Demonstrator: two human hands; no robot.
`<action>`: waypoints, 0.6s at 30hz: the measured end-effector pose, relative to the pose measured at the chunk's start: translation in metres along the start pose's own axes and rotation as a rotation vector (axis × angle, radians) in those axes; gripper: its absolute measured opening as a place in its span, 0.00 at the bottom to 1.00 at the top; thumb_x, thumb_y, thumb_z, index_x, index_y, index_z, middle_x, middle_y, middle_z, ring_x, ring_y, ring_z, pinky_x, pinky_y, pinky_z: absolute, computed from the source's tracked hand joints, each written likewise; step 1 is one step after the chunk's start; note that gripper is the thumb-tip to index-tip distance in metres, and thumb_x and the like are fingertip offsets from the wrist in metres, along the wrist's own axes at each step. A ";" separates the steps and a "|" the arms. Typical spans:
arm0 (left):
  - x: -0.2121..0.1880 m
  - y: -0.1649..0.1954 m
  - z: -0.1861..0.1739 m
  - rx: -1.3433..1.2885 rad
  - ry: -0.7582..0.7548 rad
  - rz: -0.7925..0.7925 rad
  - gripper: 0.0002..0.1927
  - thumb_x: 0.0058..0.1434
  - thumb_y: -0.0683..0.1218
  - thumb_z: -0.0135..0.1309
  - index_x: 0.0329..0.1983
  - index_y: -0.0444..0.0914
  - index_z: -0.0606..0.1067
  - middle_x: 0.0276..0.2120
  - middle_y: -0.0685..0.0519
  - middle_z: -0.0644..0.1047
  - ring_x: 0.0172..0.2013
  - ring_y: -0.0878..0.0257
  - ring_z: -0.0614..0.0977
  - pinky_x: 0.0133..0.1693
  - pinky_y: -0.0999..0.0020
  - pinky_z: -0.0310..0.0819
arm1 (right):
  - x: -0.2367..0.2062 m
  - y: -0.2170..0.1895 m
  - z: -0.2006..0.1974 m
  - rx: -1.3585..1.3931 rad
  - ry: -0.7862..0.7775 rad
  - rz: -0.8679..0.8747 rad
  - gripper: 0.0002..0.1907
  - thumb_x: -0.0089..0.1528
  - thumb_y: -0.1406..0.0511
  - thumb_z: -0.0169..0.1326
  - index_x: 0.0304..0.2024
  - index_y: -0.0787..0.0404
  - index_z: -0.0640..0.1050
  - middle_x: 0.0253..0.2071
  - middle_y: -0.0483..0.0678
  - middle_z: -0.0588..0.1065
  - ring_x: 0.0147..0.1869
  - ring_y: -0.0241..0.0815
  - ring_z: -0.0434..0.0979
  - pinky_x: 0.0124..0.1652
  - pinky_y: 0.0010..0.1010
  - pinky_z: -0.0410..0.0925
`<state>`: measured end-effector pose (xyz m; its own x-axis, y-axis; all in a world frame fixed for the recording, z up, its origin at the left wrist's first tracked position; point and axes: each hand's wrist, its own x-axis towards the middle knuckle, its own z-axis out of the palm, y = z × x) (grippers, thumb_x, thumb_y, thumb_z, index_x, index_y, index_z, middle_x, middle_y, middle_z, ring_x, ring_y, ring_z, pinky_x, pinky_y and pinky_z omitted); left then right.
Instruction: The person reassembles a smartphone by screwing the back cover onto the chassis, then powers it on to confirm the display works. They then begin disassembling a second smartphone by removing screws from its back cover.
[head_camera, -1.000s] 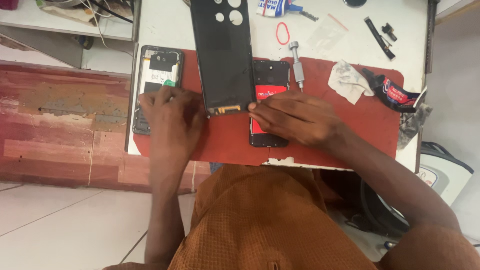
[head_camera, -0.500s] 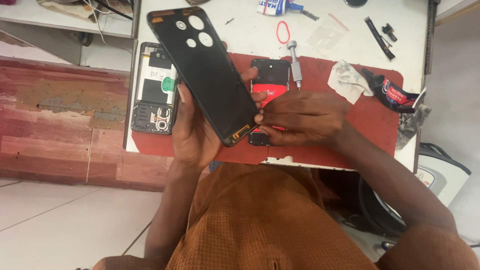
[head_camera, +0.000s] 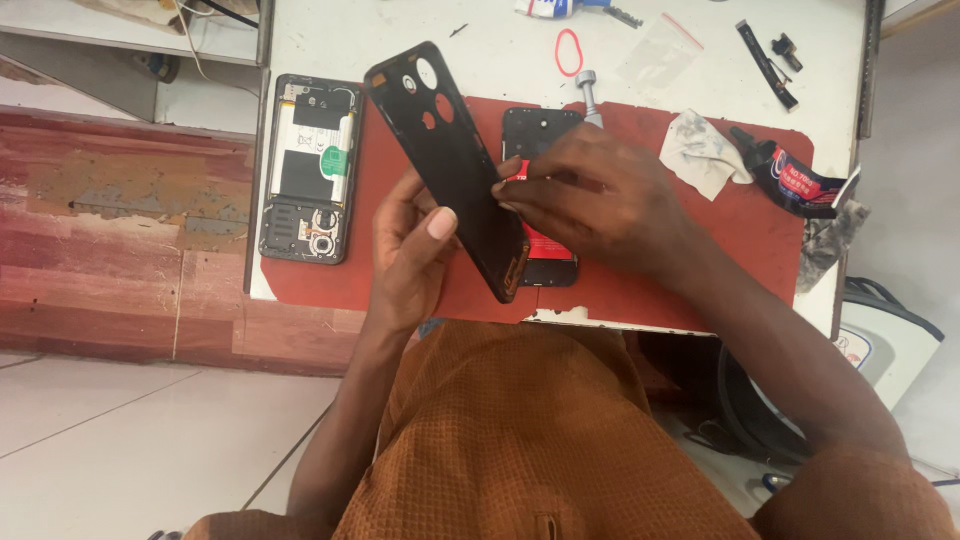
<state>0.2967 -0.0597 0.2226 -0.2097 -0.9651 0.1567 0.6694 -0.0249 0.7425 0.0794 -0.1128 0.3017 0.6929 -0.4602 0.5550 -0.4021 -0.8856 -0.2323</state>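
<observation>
The black phone back cover (head_camera: 450, 170) is held up off the red work mat (head_camera: 700, 260), tilted, its inner face toward the camera. Its long axis runs diagonally, from the end with the camera cut-outs at the far left down to the near corner just above the mat's front edge. The left hand (head_camera: 412, 250) grips it from the left and beneath, thumb laid across the inner face near the lower half. The right hand (head_camera: 590, 195) comes in from the right, fingertips pinched on the cover's right long edge about midway along. Both hands are closed on the cover; the right one is the nearer to the upper half, the left to the lower end.

Under the right hand lies one dark phone body (head_camera: 540, 200) with a red patch, face partly hidden, flat on the mat. To the left of the cover, well apart, one opened phone (head_camera: 310, 170) with its battery and boards exposed lies lengthwise at the mat's left edge.

Farther out on the white desk (head_camera: 480, 50): one metal-tipped screwdriver (head_camera: 588, 95) just beyond the dark phone body, one red rubber band (head_camera: 568, 52), one clear plastic bag (head_camera: 660, 60), one crumpled wipe (head_camera: 705, 150), one black-and-red glue tube (head_camera: 790, 180), and one thin black strip part (head_camera: 765, 50).
</observation>
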 end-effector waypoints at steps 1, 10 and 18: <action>0.000 -0.001 -0.001 -0.023 0.015 -0.012 0.32 0.70 0.51 0.55 0.70 0.27 0.62 0.56 0.41 0.78 0.55 0.59 0.81 0.57 0.64 0.77 | 0.001 -0.001 -0.001 -0.008 -0.020 0.013 0.09 0.64 0.67 0.69 0.45 0.61 0.84 0.43 0.44 0.79 0.45 0.40 0.78 0.39 0.34 0.74; -0.007 -0.008 -0.001 0.073 0.072 -0.014 0.33 0.70 0.47 0.56 0.74 0.29 0.60 0.49 0.47 0.78 0.48 0.66 0.80 0.50 0.70 0.77 | 0.000 -0.005 0.003 0.086 -0.115 0.152 0.10 0.66 0.66 0.63 0.48 0.59 0.78 0.46 0.46 0.76 0.49 0.47 0.78 0.43 0.38 0.75; -0.005 -0.011 0.000 0.102 0.104 -0.003 0.32 0.74 0.46 0.55 0.74 0.25 0.61 0.46 0.42 0.78 0.44 0.61 0.80 0.47 0.68 0.77 | -0.008 -0.005 0.011 0.262 -0.150 0.322 0.09 0.68 0.70 0.59 0.49 0.65 0.74 0.46 0.50 0.74 0.48 0.47 0.79 0.43 0.36 0.75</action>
<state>0.2907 -0.0550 0.2135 -0.1334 -0.9870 0.0900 0.5918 -0.0065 0.8061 0.0823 -0.1050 0.2897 0.6444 -0.7018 0.3037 -0.4593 -0.6728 -0.5800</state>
